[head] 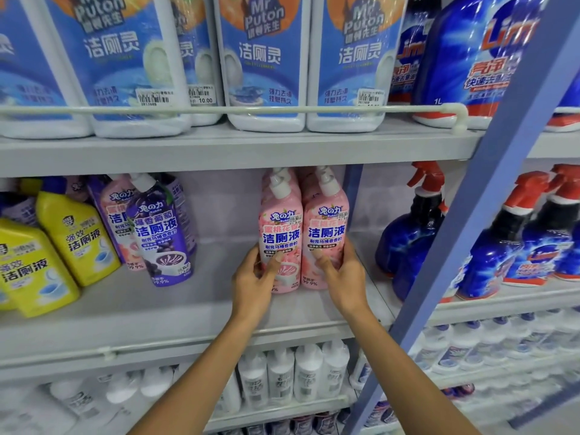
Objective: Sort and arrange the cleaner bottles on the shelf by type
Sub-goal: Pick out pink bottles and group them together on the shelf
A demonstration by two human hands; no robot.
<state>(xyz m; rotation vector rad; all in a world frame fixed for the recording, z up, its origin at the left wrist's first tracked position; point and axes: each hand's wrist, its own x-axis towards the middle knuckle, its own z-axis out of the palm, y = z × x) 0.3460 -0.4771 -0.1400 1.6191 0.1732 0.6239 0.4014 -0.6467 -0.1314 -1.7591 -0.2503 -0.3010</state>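
Two pink cleaner bottles stand side by side at the right end of the middle shelf [188, 309]. My left hand [255, 279] grips the lower part of the left pink bottle [281, 227]. My right hand [340, 274] grips the lower part of the right pink bottle [326, 227]. More pink bottles show behind these two. Further left, a purple bottle [161, 233] leans in front of a pink bottle [116, 215], beside two yellow bottles [75, 237].
Large white jugs with blue labels [263, 64] fill the upper shelf behind a rail. A blue upright post [470, 221] divides off the right bay, which holds blue spray bottles with red triggers [417, 233]. White bottles [292, 375] stand on the lower shelf.
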